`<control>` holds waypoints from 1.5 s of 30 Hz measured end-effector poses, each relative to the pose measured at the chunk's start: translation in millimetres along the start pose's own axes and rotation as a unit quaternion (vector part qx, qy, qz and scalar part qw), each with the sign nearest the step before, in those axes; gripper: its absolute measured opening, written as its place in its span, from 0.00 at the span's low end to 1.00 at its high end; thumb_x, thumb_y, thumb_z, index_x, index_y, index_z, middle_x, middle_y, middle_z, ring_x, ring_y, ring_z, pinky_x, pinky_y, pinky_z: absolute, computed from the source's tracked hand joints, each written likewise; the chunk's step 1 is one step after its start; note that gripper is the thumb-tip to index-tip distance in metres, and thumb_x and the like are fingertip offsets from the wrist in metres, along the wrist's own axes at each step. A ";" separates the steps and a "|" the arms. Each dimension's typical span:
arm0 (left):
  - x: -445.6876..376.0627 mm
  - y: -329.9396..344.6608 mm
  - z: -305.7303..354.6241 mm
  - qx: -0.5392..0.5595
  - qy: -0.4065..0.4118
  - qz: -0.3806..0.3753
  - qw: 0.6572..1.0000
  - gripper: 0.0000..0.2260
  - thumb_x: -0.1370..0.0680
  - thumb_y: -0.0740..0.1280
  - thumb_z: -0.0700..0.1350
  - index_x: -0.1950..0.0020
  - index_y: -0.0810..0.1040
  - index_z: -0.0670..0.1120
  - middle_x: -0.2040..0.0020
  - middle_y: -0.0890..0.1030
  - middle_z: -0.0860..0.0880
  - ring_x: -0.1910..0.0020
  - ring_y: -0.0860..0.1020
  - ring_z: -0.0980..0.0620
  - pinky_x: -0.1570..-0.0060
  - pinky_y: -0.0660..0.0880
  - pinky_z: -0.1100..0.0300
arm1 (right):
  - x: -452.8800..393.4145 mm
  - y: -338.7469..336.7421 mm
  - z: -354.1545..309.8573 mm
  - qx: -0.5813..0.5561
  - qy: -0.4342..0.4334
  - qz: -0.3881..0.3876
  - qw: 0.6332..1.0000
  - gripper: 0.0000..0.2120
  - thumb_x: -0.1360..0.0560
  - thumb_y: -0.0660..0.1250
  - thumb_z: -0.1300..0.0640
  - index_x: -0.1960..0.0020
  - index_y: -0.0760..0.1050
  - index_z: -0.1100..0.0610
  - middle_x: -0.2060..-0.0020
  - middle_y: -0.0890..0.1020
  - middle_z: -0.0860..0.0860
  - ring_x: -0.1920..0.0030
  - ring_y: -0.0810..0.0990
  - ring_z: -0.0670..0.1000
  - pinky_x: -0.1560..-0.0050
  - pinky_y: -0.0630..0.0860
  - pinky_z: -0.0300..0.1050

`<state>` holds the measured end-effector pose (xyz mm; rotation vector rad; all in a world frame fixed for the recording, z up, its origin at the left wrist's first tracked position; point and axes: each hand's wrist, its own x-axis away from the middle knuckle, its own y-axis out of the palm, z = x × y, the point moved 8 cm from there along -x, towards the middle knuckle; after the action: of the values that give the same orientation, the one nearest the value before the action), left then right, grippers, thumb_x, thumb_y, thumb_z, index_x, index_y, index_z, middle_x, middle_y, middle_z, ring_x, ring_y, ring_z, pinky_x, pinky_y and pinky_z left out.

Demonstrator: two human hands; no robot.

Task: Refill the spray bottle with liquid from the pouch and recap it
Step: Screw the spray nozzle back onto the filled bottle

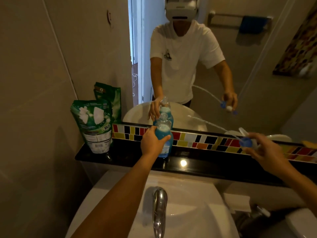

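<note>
Head view, only one we get. We see the L hand (152,141) wrapped around the bottle (163,140), fingers closed on its mid body, thumb on the near side. Bottle stands upright on the black ledge (120,154) under the mirror (223,66), base touching the ledge. Neck is open, no cap on. Blue liquid fills roughly the lower two thirds, w/ foam on top; upper part clear.

R hand (264,150) is well apart to the right, above the ledge, fingers closed on the spray head (246,140): blue collar, white nozzle part poking up-left. Its clear dip tube (211,124) runs out leftward toward the bottle but ends short of it, not in the neck.

Pouch (93,124), green w/ white print, stands upright at the ledge's left end, near the wall, apart from the bottle. We can't tell if its top is open or sealed.

Strip of coloured tiles (188,140) runs behind the ledge. Below, white sink (197,212) w/ a chrome tap (159,208) at centre, both forearms reaching over it. Mirror repeats the bottle, both hands and the pouch.
</note>
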<state>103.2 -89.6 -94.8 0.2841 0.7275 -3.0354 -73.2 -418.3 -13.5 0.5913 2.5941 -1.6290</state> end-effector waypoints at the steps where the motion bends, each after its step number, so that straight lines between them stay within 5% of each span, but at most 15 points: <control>1: 0.5 -0.3 0.2 0.002 -0.003 -0.003 1.000 0.23 0.33 0.78 0.53 0.42 0.77 0.46 0.44 0.82 0.47 0.45 0.80 0.49 0.48 0.79 0.51 | -6.1 -17.9 -19.0 0.017 -0.020 0.018 0.999 0.19 0.31 0.72 0.60 0.41 0.74 0.59 0.44 0.77 0.61 0.56 0.78 0.57 0.56 0.77 0.52; 5: 1.9 0.0 -0.4 -0.002 -0.010 -0.010 1.000 0.24 0.32 0.77 0.54 0.41 0.77 0.47 0.43 0.81 0.48 0.44 0.79 0.48 0.47 0.80 0.48 | -38.6 -64.0 -84.1 0.109 -0.055 0.053 0.991 0.20 0.32 0.75 0.62 0.41 0.75 0.60 0.37 0.72 0.61 0.42 0.75 0.66 0.44 0.73 0.56; 18: -0.4 -0.5 -1.3 -0.018 -0.008 -0.008 1.000 0.24 0.33 0.77 0.55 0.42 0.77 0.46 0.43 0.80 0.48 0.45 0.79 0.46 0.49 0.78 0.50 | -68.9 -77.0 -183.2 0.306 -0.171 0.079 0.933 0.20 0.30 0.73 0.60 0.40 0.73 0.58 0.34 0.69 0.60 0.47 0.77 0.66 0.50 0.77 0.60; 25: 2.2 -1.0 1.1 -0.028 -0.001 -0.012 1.000 0.23 0.30 0.75 0.56 0.41 0.76 0.46 0.42 0.80 0.47 0.44 0.79 0.45 0.48 0.78 0.48 | -66.6 -57.5 -265.5 0.267 -0.303 0.071 0.912 0.18 0.28 0.69 0.59 0.38 0.76 0.57 0.29 0.60 0.59 0.35 0.69 0.65 0.37 0.72 0.60; 29: 4.1 -1.9 4.7 -0.034 0.004 -0.015 0.999 0.24 0.29 0.75 0.54 0.38 0.74 0.45 0.40 0.79 0.45 0.41 0.78 0.44 0.44 0.77 0.47 | -83.1 -12.8 -297.9 0.252 -0.338 -0.020 0.906 0.14 0.28 0.68 0.55 0.42 0.77 0.52 0.25 0.54 0.59 0.26 0.58 0.64 0.32 0.65 0.56; 34: 3.6 -1.9 5.8 -0.044 0.004 -0.011 0.999 0.26 0.30 0.75 0.55 0.37 0.74 0.46 0.39 0.78 0.45 0.41 0.78 0.44 0.47 0.76 0.49 | -87.9 48.7 -301.2 0.186 -0.346 -0.114 0.912 0.11 0.25 0.67 0.60 0.43 0.78 0.54 0.36 0.70 0.58 0.38 0.72 0.56 0.39 0.73 0.48; 40: 3.1 -0.1 2.3 -0.028 0.008 -0.006 1.000 0.25 0.30 0.75 0.57 0.38 0.74 0.46 0.40 0.78 0.47 0.42 0.79 0.44 0.46 0.78 0.46 | -94.8 76.6 -282.7 0.023 -0.271 -0.152 0.950 0.31 0.28 0.70 0.63 0.32 0.57 0.55 0.46 0.77 0.56 0.49 0.79 0.55 0.48 0.79 0.54; 45: 1.9 0.4 1.0 -0.033 0.004 -0.006 0.999 0.25 0.30 0.74 0.57 0.39 0.74 0.46 0.40 0.78 0.47 0.42 0.78 0.44 0.45 0.78 0.46 | -107.9 98.6 -283.0 0.111 -0.208 -0.226 0.945 0.26 0.31 0.75 0.58 0.37 0.71 0.58 0.48 0.75 0.49 0.46 0.76 0.50 0.50 0.72 0.41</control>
<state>101.2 -90.3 -94.4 0.2911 0.8301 -3.0152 110.0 -166.4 53.3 -0.3561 2.3484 -1.9195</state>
